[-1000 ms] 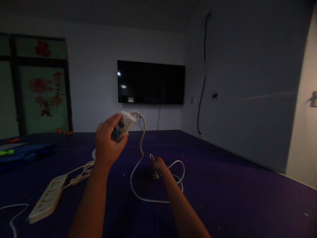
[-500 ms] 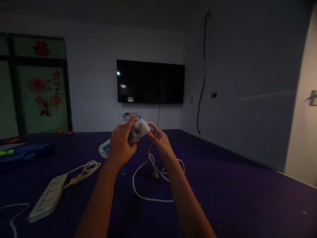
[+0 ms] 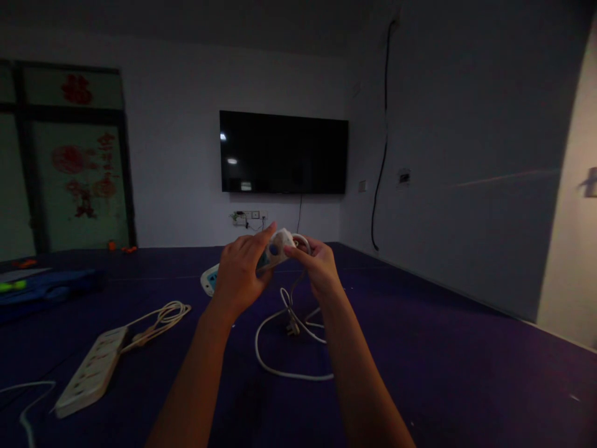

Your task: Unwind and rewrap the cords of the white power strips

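My left hand (image 3: 242,274) grips a small white power strip (image 3: 278,244) with blue sockets, held up at chest height. My right hand (image 3: 316,266) is closed on its white cord (image 3: 284,348) right where the cord leaves the strip. The rest of the cord hangs down and loops over the dark purple floor (image 3: 420,348), with its plug (image 3: 292,326) lying among the loops. Both forearms reach in from the bottom of the view.
A long white power strip (image 3: 91,373) with a coiled cord (image 3: 161,317) lies on the floor at left. Another white and blue strip (image 3: 209,280) peeks out behind my left hand. A black TV (image 3: 283,152) hangs on the far wall above wall sockets (image 3: 247,216).
My right hand rose from the cord on the floor to the strip and closed on the cord there. My left hand lowered the strip slightly and moved it right.
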